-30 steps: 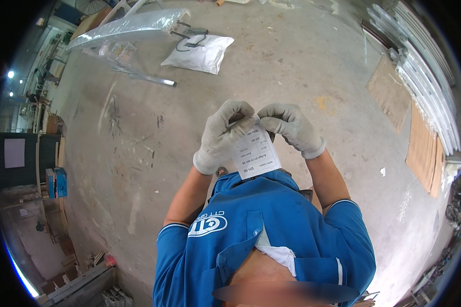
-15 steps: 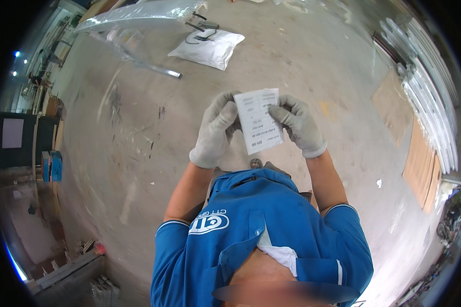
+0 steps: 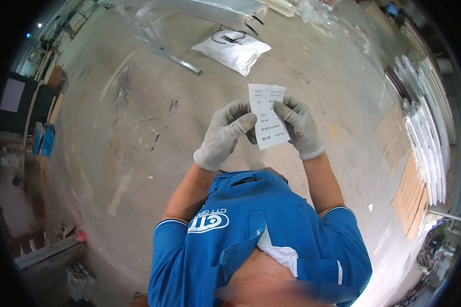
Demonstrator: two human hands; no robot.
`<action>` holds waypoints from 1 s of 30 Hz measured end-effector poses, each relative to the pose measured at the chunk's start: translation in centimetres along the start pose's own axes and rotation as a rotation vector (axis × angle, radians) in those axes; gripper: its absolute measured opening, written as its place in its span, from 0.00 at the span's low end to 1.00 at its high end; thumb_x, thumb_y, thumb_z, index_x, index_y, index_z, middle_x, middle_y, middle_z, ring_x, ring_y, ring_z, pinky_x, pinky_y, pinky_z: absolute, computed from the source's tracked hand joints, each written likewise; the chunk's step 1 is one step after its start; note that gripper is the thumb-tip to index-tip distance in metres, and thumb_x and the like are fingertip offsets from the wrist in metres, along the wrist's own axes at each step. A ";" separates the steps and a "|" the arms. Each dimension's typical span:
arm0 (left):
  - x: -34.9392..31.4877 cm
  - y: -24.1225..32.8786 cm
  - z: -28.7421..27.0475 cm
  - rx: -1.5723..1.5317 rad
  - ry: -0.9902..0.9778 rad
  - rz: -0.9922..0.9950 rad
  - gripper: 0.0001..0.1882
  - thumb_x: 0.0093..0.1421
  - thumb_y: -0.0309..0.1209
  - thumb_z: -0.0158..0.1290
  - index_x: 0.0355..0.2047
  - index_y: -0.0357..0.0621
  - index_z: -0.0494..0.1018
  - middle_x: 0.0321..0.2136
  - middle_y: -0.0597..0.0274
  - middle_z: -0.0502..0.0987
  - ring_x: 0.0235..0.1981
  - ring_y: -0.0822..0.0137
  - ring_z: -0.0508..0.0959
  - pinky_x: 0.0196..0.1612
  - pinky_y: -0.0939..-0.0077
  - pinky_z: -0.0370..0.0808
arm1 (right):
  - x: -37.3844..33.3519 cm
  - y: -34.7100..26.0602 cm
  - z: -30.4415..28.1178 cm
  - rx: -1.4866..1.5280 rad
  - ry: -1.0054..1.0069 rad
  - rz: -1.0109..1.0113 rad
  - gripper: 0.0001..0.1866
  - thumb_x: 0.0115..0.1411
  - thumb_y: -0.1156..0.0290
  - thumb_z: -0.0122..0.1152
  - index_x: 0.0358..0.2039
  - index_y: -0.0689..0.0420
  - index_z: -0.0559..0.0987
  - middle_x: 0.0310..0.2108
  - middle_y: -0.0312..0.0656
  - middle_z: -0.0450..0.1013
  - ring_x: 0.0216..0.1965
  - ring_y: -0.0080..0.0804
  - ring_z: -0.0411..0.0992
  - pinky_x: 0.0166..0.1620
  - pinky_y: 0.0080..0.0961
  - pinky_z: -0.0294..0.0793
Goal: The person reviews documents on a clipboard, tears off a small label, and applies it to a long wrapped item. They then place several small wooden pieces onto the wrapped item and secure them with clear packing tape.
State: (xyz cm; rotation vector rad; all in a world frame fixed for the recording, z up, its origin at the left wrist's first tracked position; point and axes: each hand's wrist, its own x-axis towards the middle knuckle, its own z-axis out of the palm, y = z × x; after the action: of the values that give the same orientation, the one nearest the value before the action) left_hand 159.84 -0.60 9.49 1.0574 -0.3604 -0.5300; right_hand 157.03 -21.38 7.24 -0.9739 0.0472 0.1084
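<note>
A small white printed paper slip (image 3: 268,128) is held up in front of my body, with a grid of text on its face. My left hand (image 3: 224,134), in a grey-white work glove, pinches its left edge between thumb and fingers. On the other side, my gloved right hand (image 3: 300,126) grips the right edge, its thumb lying over the printed face. The fingers behind the paper are partly hidden.
Ahead on the concrete floor lies a white sack (image 3: 233,53) with a black cable on it. Beside it is a plastic-wrapped panel (image 3: 217,11) and a metal bar (image 3: 182,62). Wrapped long profiles (image 3: 425,138) and cardboard (image 3: 411,197) lie at right; a blue box (image 3: 45,139) is at left.
The paper has shifted slightly right and up and stands more face-on. My left thumb has moved lower on its edge. The surroundings have shifted as my head turned.
</note>
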 end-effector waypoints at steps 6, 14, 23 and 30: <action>-2.5 5.0 -7.6 0.086 0.122 -0.006 0.18 0.66 0.38 0.57 0.44 0.32 0.74 0.31 0.58 0.79 0.27 0.73 0.77 0.30 0.78 0.75 | 4.4 4.2 8.5 0.005 -0.031 0.062 0.15 0.65 0.68 0.63 0.47 0.65 0.77 0.40 0.43 0.79 0.38 0.25 0.80 0.41 0.23 0.81; -4.6 8.5 -17.3 -0.208 0.400 0.019 0.14 0.66 0.35 0.55 0.42 0.34 0.75 0.25 0.64 0.76 0.22 0.78 0.73 0.21 0.85 0.68 | 9.6 6.5 15.9 -0.084 -0.305 0.021 0.38 0.66 0.45 0.59 0.60 0.68 0.68 0.43 0.45 0.78 0.40 0.27 0.79 0.41 0.22 0.81; -5.2 9.6 -21.2 0.262 0.375 0.113 0.09 0.68 0.31 0.56 0.40 0.37 0.76 0.28 0.68 0.77 0.28 0.79 0.74 0.32 0.83 0.74 | 16.0 8.1 19.0 -0.452 -0.228 -0.111 0.24 0.61 0.57 0.69 0.49 0.61 0.77 0.35 0.36 0.79 0.37 0.20 0.76 0.40 0.17 0.74; -0.8 11.8 -25.9 -0.192 0.302 0.178 0.21 0.64 0.41 0.61 0.47 0.34 0.75 0.40 0.61 0.79 0.37 0.75 0.77 0.43 0.78 0.76 | 23.7 8.8 19.0 -0.480 -0.300 -0.163 0.07 0.61 0.75 0.68 0.39 0.60 0.80 0.34 0.35 0.79 0.36 0.20 0.76 0.40 0.19 0.75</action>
State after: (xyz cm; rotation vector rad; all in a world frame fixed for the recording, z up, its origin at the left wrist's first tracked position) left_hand 175.45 23.17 8.25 0.8930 -0.1319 -0.2353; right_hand 179.42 0.93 8.57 -1.4258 -0.3482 0.1174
